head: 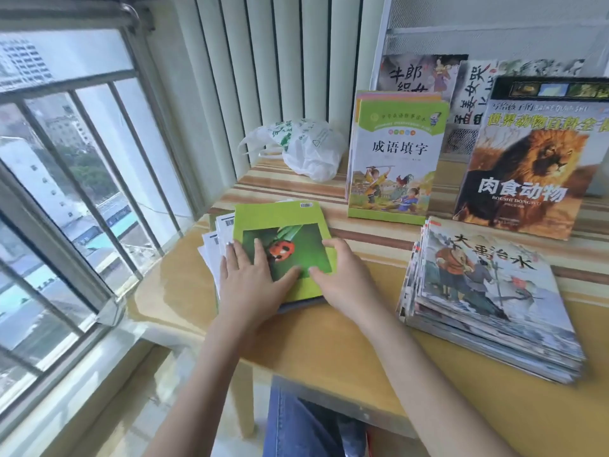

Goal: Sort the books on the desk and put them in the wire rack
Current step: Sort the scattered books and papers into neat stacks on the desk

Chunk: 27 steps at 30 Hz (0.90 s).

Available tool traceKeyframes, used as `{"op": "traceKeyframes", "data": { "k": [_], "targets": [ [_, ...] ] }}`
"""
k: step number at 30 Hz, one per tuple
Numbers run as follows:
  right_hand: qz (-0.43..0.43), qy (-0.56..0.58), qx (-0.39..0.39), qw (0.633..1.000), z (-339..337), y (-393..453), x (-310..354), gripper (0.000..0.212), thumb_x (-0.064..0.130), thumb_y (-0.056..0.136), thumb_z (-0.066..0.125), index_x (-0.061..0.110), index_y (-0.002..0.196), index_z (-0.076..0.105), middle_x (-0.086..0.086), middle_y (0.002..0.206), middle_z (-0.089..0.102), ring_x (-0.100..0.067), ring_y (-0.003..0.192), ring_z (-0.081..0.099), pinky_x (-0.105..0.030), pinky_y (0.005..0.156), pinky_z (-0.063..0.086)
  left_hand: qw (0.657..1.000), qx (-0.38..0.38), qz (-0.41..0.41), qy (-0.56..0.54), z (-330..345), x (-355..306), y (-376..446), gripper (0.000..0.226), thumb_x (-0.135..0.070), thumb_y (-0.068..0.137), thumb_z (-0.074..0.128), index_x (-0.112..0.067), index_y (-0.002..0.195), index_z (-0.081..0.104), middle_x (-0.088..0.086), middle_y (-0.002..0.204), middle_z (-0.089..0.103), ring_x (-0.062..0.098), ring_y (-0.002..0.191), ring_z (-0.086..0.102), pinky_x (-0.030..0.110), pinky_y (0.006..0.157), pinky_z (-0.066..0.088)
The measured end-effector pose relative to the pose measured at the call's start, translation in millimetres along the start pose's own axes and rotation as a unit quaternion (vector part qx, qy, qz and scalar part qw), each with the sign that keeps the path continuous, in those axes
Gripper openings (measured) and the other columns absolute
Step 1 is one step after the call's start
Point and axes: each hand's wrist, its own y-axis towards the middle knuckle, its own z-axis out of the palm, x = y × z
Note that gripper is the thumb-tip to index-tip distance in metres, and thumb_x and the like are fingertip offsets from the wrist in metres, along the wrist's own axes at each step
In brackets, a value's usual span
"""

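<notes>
Both hands are lying flat on the green ladybird book (283, 232) topping the fanned pile at nine o'clock on the desk (329, 341). The left hand (250, 282) is pressing down with straight fingers, the right hand (342, 275) is spreading loosely along its edge, probably squaring the pile (neither is gripping). The wire rack (494, 24) is standing at one o'clock, with what seem to be books leaning against it.
</notes>
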Motion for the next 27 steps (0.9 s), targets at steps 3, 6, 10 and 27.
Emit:
{"op": "traceKeyframes", "data": {
  "k": [3, 6, 10, 27],
  "targets": [
    [-0.045, 0.003, -0.080, 0.996, -9, -2, 9, 0.041, 0.018, 0.089, 0.057, 0.026, 0.129, 0.049, 0.002, 0.125, 0.058, -0.016, 0.105, 0.057, -0.023, 0.071, 0.039, 0.997, 0.055, 0.035, -0.032, -7, 2, -2, 0.119, -0.098, 0.059, 0.018, -0.028, 0.154, -0.002, 0.015, 0.160, -0.009, 0.030, 0.146, -0.017, 0.042, 0.117, -0.007],
    [-0.061, 0.012, -0.089, 0.994, -23, 8, 16, 0.028, 0.010, 0.087, 0.054, 0.024, 0.110, 0.060, 0.006, 0.077, 0.057, -0.004, 0.058, 0.054, -0.020, 0.049, 0.036, 0.986, 0.107, 0.112, -0.069, -15, 11, -4, 0.129, -0.098, 0.039, 0.023, -0.040, 0.151, -0.005, 0.000, 0.161, -0.012, 0.019, 0.145, -0.023, 0.044, 0.118, -0.012],
    [0.049, 0.275, 0.002, 0.960, -42, 18, 27, 0.028, 0.001, 0.090, 0.047, 0.016, 0.098, 0.069, -0.003, 0.077, 0.057, -0.006, 0.036, 0.042, -0.017, 0.034, 0.032, 0.953, 0.116, 0.200, -0.194, -29, 27, -4, 0.120, -0.092, 0.038, 0.055, -0.056, 0.143, 0.008, -0.016, 0.158, 0.007, 0.004, 0.146, -0.009, 0.042, 0.120, -0.003],
    [0.027, 0.510, 0.039, 0.859, -112, 46, 41, 0.014, 0.007, 0.094, 0.050, 0.004, 0.098, 0.063, -0.012, 0.086, 0.065, -0.015, 0.066, 0.059, -0.022, 0.055, 0.051, 0.775, -0.178, 0.152, -0.587, -101, -17, 49, 0.009, -0.026, 0.092, 0.059, -0.029, 0.093, 0.067, -0.008, 0.088, 0.073, 0.016, 0.086, 0.069, 0.036, 0.082, 0.056]
  ]
}}
